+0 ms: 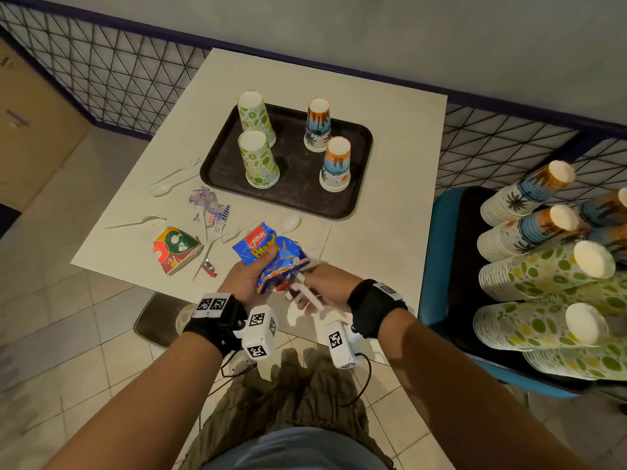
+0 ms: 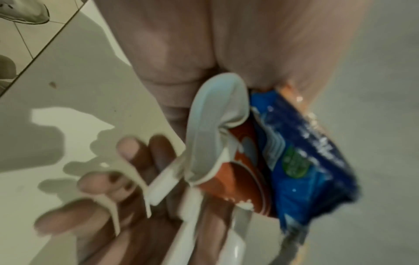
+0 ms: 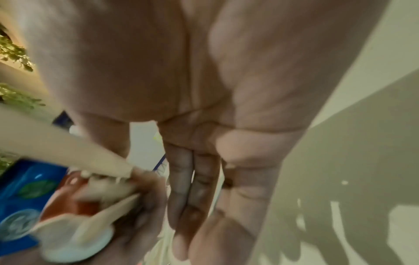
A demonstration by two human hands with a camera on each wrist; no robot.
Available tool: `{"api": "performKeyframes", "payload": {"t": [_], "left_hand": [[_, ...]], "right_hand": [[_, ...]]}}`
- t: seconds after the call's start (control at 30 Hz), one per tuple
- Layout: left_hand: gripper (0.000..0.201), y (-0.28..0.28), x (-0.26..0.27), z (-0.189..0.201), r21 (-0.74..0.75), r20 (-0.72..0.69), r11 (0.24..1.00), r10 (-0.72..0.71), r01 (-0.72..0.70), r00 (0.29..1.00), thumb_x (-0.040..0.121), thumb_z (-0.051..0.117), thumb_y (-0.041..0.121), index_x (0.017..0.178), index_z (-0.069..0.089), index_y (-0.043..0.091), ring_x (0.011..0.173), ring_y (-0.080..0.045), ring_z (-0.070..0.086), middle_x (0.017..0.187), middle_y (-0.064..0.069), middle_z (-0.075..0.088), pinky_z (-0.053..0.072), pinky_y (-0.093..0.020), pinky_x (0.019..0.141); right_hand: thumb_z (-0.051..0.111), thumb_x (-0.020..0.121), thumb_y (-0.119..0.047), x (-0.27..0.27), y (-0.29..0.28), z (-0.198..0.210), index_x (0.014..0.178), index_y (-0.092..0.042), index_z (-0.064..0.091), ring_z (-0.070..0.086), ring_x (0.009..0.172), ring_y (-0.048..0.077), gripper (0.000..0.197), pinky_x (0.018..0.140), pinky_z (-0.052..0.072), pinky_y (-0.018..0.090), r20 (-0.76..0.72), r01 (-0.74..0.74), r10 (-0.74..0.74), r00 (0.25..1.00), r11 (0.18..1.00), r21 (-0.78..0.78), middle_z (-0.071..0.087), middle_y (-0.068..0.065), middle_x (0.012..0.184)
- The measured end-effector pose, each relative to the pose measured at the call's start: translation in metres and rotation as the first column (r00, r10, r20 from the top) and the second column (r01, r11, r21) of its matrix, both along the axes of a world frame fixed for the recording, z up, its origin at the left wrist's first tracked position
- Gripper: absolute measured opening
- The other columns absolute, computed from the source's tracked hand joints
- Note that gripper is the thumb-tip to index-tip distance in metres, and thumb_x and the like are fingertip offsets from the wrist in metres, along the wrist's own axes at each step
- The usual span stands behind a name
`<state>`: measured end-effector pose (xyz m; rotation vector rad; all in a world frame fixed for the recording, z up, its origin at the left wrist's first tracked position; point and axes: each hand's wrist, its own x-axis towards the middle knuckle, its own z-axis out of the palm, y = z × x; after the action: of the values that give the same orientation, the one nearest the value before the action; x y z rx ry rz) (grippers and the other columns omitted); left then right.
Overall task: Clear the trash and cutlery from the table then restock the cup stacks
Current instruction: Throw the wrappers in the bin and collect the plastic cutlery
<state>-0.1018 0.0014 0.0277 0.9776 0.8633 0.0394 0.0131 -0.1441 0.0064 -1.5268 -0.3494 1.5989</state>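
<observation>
Overhead, the left hand (image 1: 246,278) grips the blue snack wrapper (image 1: 271,256) at the bench's (image 1: 390,130) near edge, while the right hand (image 1: 324,288) clutches white plastic cutlery (image 1: 305,295) touching it. Remaining trash (image 1: 176,249) lies left, nearer the left hand. Left wrist: a white spoon (image 2: 213,125) points toward the right hand's fingers (image 2: 127,148). Right wrist: blurred cutlery meets the wrapper lower left.

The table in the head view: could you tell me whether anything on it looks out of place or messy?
Yes. Left of the tray, litter lies loose on the table: a torn red-green wrapper, a crumpled clear wrapper and scattered white plastic cutlery.
</observation>
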Motion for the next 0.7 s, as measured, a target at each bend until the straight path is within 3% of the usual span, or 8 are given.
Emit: {"api": "performKeyframes", "payload": {"t": [0.1,0.17,0.2,0.27,0.33,0.43,0.57,0.7], "left_hand": [[0.021,0.024,-0.008,-0.001,0.076,-0.031,0.992,0.1,-0.098,0.994,0.101,0.062,0.023,0.089,0.072,0.01,0.054,-0.013,0.072,0.069,0.0,0.078,0.058,-0.027,0.058],[0.024,0.038,-0.016,-0.002,0.089,-0.023,0.983,0.165,-0.162,0.986,0.098,0.065,0.026,0.084,0.074,0.008,0.051,-0.018,0.068,0.069,-0.007,0.077,0.056,-0.029,0.052],[0.024,0.043,-0.02,-0.002,0.092,-0.037,0.979,0.187,-0.183,0.982,0.095,0.069,0.029,0.082,0.076,0.009,0.052,-0.02,0.067,0.072,-0.009,0.076,0.054,-0.03,0.05],[0.021,0.05,-0.027,0.0,0.094,-0.072,0.974,0.211,-0.204,0.975,0.091,0.075,0.031,0.081,0.08,0.014,0.057,-0.023,0.068,0.077,-0.011,0.077,0.054,-0.031,0.052],[0.017,0.055,-0.032,0.001,0.091,-0.082,0.976,0.203,-0.196,0.976,0.094,0.072,0.026,0.085,0.077,0.012,0.057,-0.023,0.068,0.078,-0.011,0.078,0.056,-0.03,0.051],[0.015,0.061,-0.037,0.006,0.117,-0.11,0.979,0.179,-0.166,0.978,0.098,0.066,0.019,0.089,0.071,0.009,0.053,-0.021,0.069,0.073,-0.01,0.077,0.057,-0.033,0.051],[0.017,0.07,-0.049,0.004,0.175,-0.105,0.973,0.172,-0.152,0.979,0.097,0.069,0.021,0.088,0.072,0.007,0.063,-0.033,0.067,0.08,-0.02,0.076,0.053,-0.045,0.065],[0.016,0.076,-0.057,0.003,0.189,-0.124,0.967,0.195,-0.169,0.973,0.098,0.066,0.02,0.09,0.071,0.007,0.055,-0.029,0.067,0.078,-0.019,0.075,0.054,-0.037,0.055]], "right_hand": [[0.056,0.099,-0.043,0.022,-0.002,0.0,0.099,-0.004,0.072,0.061,0.066,0.023,0.042,0.063,0.053,0.034,0.039,0.114,-0.111,0.993,0.991,-0.076,0.07,0.014,0.088],[0.06,0.095,-0.024,0.04,-0.001,-0.01,0.101,-0.008,0.071,0.064,0.078,0.027,0.02,0.076,0.053,0.039,0.435,0.148,-0.085,0.896,0.983,-0.112,0.067,0.011,0.094],[0.058,0.091,-0.013,0.048,0.001,-0.015,0.106,-0.012,0.07,0.064,0.091,0.03,0.019,0.086,0.053,0.039,0.654,0.108,0.014,0.756,0.983,-0.147,0.063,0.01,0.103],[0.053,0.084,-0.001,0.058,0.007,-0.027,0.119,-0.023,0.064,0.056,0.111,0.033,0.043,0.099,0.048,0.042,0.845,-0.011,0.214,0.49,0.971,-0.239,0.051,0.008,0.118],[0.055,0.084,-0.004,0.061,0.013,-0.036,0.126,-0.034,0.06,0.045,0.115,0.033,0.052,0.1,0.045,0.045,0.891,-0.163,0.376,0.256,0.925,-0.343,0.044,0.007,0.126],[0.07,0.087,-0.023,0.059,0.015,-0.042,0.119,-0.033,0.064,0.041,0.115,0.035,0.033,0.089,0.047,0.044,0.864,-0.293,0.498,-0.068,0.818,-0.494,0.042,0.008,0.132],[0.077,0.081,-0.023,0.056,0.016,-0.043,0.103,-0.021,0.068,0.047,0.102,0.036,0.024,0.075,0.047,0.044,0.866,-0.333,0.441,-0.235,0.8,-0.498,0.05,0.012,0.118],[0.074,0.079,-0.009,0.053,0.016,-0.048,0.103,-0.015,0.066,0.053,0.1,0.032,0.026,0.08,0.048,0.044,0.887,-0.397,0.37,-0.277,0.797,-0.456,0.057,0.008,0.112]]}}
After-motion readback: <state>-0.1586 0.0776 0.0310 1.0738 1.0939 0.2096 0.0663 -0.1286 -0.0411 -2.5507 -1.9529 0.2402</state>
